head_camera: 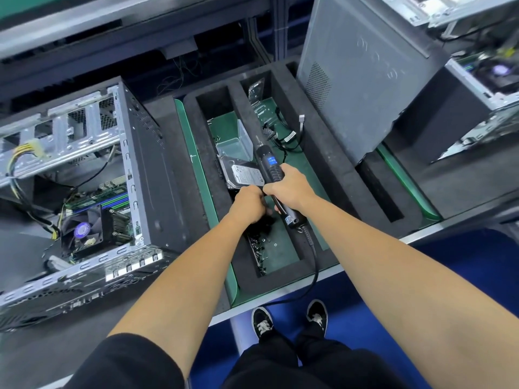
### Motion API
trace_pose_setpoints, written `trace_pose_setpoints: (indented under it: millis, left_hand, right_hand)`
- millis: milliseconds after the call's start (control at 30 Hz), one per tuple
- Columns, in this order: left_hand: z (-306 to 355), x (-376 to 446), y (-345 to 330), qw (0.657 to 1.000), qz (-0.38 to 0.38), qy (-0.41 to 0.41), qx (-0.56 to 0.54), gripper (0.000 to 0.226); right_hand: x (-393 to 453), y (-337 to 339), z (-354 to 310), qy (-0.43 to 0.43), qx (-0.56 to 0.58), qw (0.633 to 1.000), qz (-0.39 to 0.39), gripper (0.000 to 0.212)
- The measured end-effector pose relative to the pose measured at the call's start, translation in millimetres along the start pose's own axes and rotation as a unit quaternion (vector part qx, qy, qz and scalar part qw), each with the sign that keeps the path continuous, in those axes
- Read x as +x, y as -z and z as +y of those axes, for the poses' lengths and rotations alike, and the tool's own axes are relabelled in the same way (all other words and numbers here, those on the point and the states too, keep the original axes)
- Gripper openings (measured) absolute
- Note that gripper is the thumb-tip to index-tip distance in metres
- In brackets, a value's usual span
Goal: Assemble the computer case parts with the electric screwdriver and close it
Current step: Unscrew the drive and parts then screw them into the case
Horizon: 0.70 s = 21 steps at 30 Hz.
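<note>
A dark workbench (179,169) is being shown from above, with a black foam tray (331,175) on green matting at its middle. An electric screwdriver (273,175) is being held over the tray by the right hand (289,186), whose fingers are being wrapped round its ribbed black barrel. Its long axis is being kept running from near right to far left, the bit pointing away and the black cord (314,265) trailing toward the near edge. A blue label is being shown on its body. The left hand (248,204) is being kept curled just beside it, above loose dark screws (259,248); whether anything is being pinched cannot be told. An open metal case (92,175) is being left lying on the left, its fan and cables exposed. A grey perforated panel (362,71) is being stood upright at the far right. A hard drive (244,172) is being left in the tray.
</note>
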<state>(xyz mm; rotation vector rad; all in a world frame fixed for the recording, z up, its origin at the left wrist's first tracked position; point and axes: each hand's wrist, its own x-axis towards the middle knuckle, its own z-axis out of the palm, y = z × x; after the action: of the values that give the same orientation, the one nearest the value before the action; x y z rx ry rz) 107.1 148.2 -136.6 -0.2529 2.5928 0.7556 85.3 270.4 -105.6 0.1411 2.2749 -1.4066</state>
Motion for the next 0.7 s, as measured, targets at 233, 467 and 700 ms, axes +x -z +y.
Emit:
trace_pose_setpoints:
  millis: [233, 467, 700]
  left_hand:
    - [-4.5, -2.2, -9.1, 0.992, 0.006, -0.053, 0.115, 0.018]
    - [-5.0, -7.9, -13.8, 0.936, -0.122, -0.082, 0.321, 0.048]
    - [-3.3, -18.4, -35.1, 0.843, -0.260, -0.170, 0.439, 0.066]
  right_hand:
    - [0.8, 1.7, 2.6, -0.010, 0.017, 1.000, -0.014, 0.031]
    - [1.1, 2.5, 4.0, -0.012, 0.020, 1.000, -0.021, 0.031]
    - [1.9, 3.3, 2.8, -0.012, 0.027, 0.999, -0.029, 0.024]
